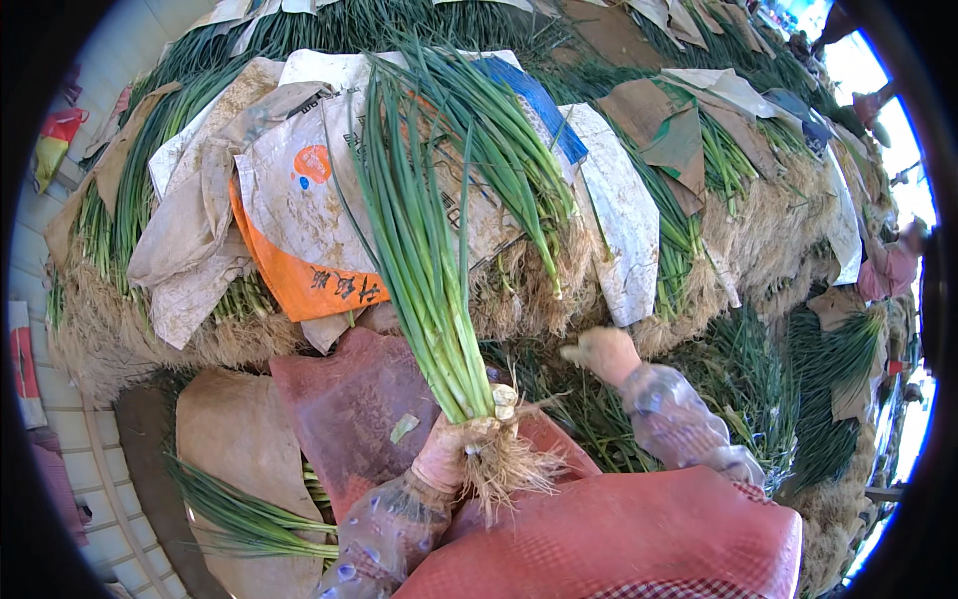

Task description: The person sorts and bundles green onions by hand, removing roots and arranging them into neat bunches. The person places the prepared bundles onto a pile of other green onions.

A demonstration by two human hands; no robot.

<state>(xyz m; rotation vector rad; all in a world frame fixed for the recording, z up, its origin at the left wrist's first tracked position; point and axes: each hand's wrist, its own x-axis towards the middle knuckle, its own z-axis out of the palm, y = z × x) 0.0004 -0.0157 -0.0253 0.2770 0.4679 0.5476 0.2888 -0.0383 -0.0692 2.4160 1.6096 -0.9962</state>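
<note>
My left hand (443,451) grips a bunch of green onions (426,299) near its root end, above my lap. The long green leaves point away from me, and pale roots (509,464) hang over the hand. Some of the fingers are hidden behind the roots. My right hand (605,353) is apart from the bunch, out to the right above loose green leaves (599,427). Motion blurs its fingers, so whether they hold anything is unclear. Beyond the held bunch, more green onions (516,150) lie on a printed white sack (299,180).
Large heaps of green onions (726,150) with root ends (771,224) towards me are partly covered by sacks and cardboard. A red apron (614,524) covers my lap. At lower left, green onions (262,517) lie on a brown sheet (232,449). Another person (887,269) is at far right.
</note>
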